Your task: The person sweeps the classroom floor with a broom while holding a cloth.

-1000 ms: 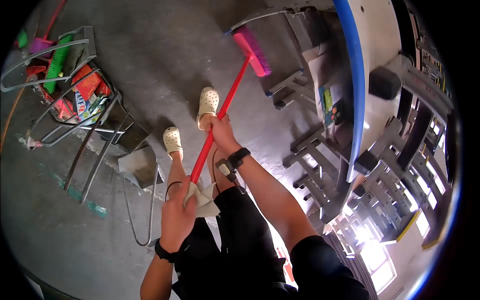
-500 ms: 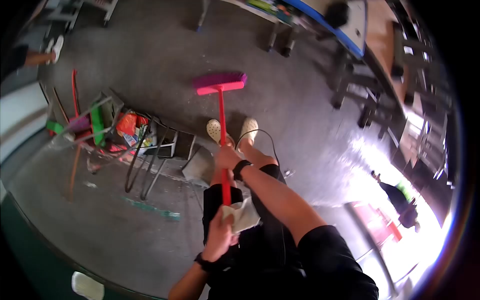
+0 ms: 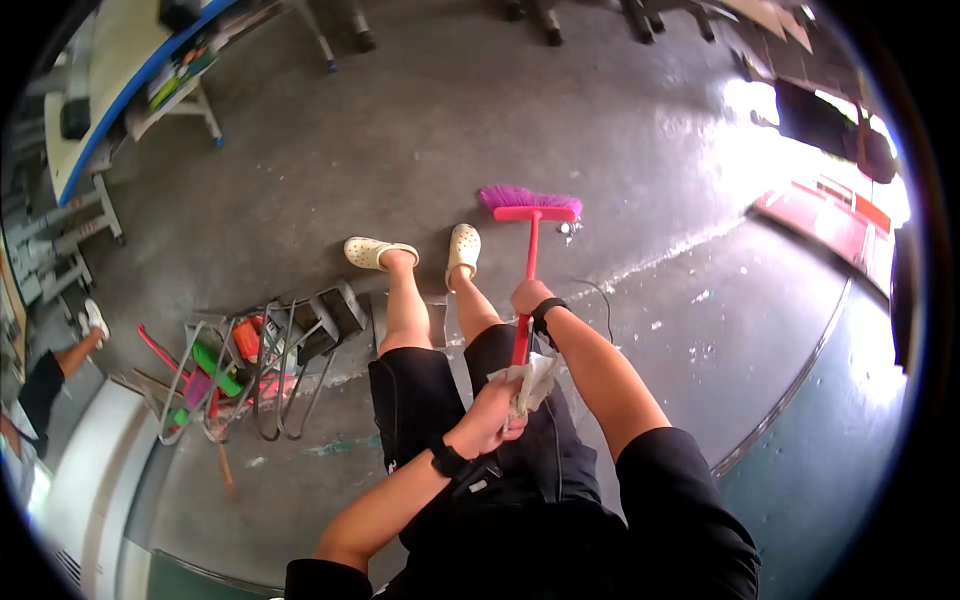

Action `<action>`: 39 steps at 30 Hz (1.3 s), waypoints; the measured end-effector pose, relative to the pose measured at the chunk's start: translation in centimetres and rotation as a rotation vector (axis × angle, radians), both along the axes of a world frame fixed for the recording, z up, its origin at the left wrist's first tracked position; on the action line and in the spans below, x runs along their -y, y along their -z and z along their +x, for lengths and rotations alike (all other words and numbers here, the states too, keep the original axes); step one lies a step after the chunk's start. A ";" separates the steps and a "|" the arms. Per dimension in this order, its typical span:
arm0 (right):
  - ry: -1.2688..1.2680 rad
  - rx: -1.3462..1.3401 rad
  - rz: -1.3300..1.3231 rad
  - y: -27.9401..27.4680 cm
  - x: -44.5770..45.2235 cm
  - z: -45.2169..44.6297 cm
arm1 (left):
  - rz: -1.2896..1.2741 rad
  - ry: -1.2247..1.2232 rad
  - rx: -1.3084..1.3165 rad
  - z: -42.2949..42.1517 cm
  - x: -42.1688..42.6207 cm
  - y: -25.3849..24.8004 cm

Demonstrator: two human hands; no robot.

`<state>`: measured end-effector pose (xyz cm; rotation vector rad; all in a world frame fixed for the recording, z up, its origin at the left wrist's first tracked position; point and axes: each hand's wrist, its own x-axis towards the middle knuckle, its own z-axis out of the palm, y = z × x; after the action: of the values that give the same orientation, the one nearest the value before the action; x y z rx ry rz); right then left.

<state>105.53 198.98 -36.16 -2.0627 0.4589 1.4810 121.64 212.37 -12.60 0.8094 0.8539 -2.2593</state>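
A red broom [image 3: 532, 245] with purple bristles stands with its head on the grey floor, ahead and to the right of my feet. My right hand [image 3: 530, 297] is closed round the middle of its handle. My left hand [image 3: 490, 412] is closed near the handle's top end, with a crumpled whitish cloth or paper [image 3: 538, 382] bunched against the handle. The cloth hides the handle's end. Small bits of debris [image 3: 570, 230] lie right beside the broom head.
Left of my legs, a metal rack [image 3: 290, 370] holds brooms and dustpans. A blue-edged table [image 3: 130, 90] stands at the upper left. A person's leg [image 3: 75, 355] shows at far left, another person [image 3: 820, 120] at upper right. A thin cord [image 3: 603, 293] lies near my right wrist.
My view has turned to the right and my feet have shifted. The broom head has gone from in front of my feet to their right, beside the debris. Both hands keep their grip.
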 end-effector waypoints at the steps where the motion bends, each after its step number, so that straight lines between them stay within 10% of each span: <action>1: 0.045 0.025 -0.007 0.2 0.1 -2.3 | -0.020 0.066 0.014 -0.7 0.8 -0.3; 4: 0.191 0.190 -0.182 -1.1 -1.3 -5.5 | -0.099 0.142 0.063 -0.7 1.4 -2.3; 8: 1.047 0.335 -0.428 -2.3 -4.9 -3.2 | -0.165 0.282 0.225 1.6 -0.2 -5.4; 10: 0.849 0.329 -0.438 -3.5 -4.7 0.6 | -0.178 0.344 0.349 3.1 -0.3 -7.6; 11: 1.538 0.212 -0.267 -8.3 -3.1 3.4 | -0.154 0.343 0.420 3.8 -0.8 -8.0; 14: 1.314 0.499 -0.158 -2.6 -4.8 5.8 | -0.180 0.309 0.550 5.9 -2.1 -10.5; 17: 1.348 0.389 0.268 -11.3 -0.9 9.7 | -0.098 0.221 0.656 8.9 -3.4 -13.5; 23: 0.716 0.707 0.142 -7.0 1.9 8.0 | -0.067 -0.126 0.773 16.3 -10.6 -16.1; 25: 1.016 0.394 0.153 -13.1 2.8 9.4 | -0.051 -0.255 0.801 19.9 -13.5 -15.3; 29: 0.820 0.368 -0.049 -17.2 3.7 14.2 | 0.016 -0.337 0.858 29.5 -20.1 -12.6; 32: 0.386 0.615 -0.203 -14.4 5.9 18.3 | -0.207 -0.088 1.452 36.2 -26.3 -10.8; 33: 0.213 0.740 -0.240 -13.7 5.6 20.0 | 0.051 -0.322 1.089 39.9 -27.1 -13.5; 35: 0.582 0.535 -0.137 -22.9 2.8 31.5 | 0.093 -0.343 1.085 45.3 -27.4 -20.0; 39: 0.471 0.885 -0.081 -25.4 -0.4 44.7 | 0.122 -0.265 1.136 52.1 -30.9 -24.9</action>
<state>150.18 199.39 -10.79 -2.2138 0.5725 0.2225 173.79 243.31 12.28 1.6515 0.4752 -1.1792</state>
